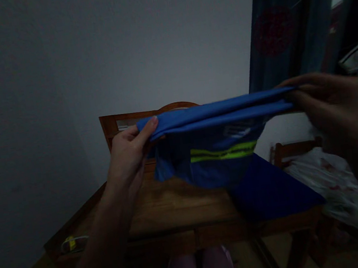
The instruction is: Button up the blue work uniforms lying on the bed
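Observation:
Stretched between both hands, in the air above the desk, is a blue garment (222, 170) with a bright yellow-green stripe and a white print. Its upper edge is folded over and pulled taut, while the lower part hangs loose. My left hand (129, 147) pinches the left end with the thumb on top. At the opposite end, my right hand (334, 103) grips the cloth, somewhat blurred. A flat dark blue piece (269, 188), perhaps cloth, lies on the desk's right side, below the garment.
A wooden desk (183, 209) with a raised back stands against the wall. A small yellow-and-white item (71, 244) rests at its front left. To the right, a wooden chair (296, 147) bears white plastic bags (328, 175). Dark curtains (275, 36) hang behind.

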`<move>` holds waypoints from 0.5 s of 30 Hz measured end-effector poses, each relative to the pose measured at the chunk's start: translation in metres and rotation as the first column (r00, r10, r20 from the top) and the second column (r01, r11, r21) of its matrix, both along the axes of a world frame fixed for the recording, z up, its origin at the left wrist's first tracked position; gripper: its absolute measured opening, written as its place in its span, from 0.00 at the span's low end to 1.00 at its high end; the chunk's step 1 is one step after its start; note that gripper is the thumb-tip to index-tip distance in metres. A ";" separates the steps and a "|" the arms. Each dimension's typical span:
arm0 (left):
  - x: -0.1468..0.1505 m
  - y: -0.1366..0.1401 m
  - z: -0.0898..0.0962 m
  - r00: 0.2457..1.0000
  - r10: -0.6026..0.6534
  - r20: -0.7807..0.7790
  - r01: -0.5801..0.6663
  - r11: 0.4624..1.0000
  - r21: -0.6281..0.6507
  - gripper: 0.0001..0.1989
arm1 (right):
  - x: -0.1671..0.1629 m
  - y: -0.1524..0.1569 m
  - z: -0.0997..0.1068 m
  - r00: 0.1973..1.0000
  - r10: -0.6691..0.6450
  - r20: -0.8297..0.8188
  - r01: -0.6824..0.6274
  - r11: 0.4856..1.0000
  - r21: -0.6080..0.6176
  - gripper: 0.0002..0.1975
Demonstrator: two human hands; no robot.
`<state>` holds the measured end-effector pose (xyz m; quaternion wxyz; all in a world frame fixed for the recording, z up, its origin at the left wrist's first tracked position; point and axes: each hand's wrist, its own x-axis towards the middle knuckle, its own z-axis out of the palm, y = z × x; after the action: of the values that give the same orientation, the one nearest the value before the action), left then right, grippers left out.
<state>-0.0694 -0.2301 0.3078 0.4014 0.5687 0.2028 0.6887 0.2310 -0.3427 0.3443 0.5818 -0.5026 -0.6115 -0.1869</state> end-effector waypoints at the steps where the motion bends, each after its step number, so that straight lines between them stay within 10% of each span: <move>1: 0.010 0.003 0.011 1.000 -0.010 0.009 0.009 0.998 0.061 0.18 | 0.006 -0.003 0.010 0.998 -0.054 0.040 0.051 0.996 0.069 0.15; 4: 0.049 0.019 0.020 0.995 -0.098 -0.022 0.100 0.985 0.138 0.19 | 0.041 -0.005 0.015 0.978 -0.161 0.129 0.149 0.984 0.098 0.16; 7: 0.102 0.045 -0.015 0.966 -0.246 -0.084 0.253 0.965 0.077 0.21 | 0.102 0.006 -0.018 0.978 -0.182 0.100 0.185 0.983 -0.017 0.16; 11: 0.181 0.068 -0.121 0.890 -0.432 -0.148 0.390 0.888 -0.245 0.24 | 0.188 0.021 -0.115 0.925 -0.366 0.106 0.381 0.889 -0.254 0.18; 15: 0.232 0.053 -0.241 0.837 -0.468 -0.284 0.214 0.757 -0.617 0.35 | 0.238 0.010 -0.234 0.918 -0.392 0.065 0.367 0.774 -0.516 0.17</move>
<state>0.1626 -0.1766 0.0668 0.6183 0.5873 0.3678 0.3709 0.4689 -0.3327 0.1099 0.3891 -0.7572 -0.5114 -0.1170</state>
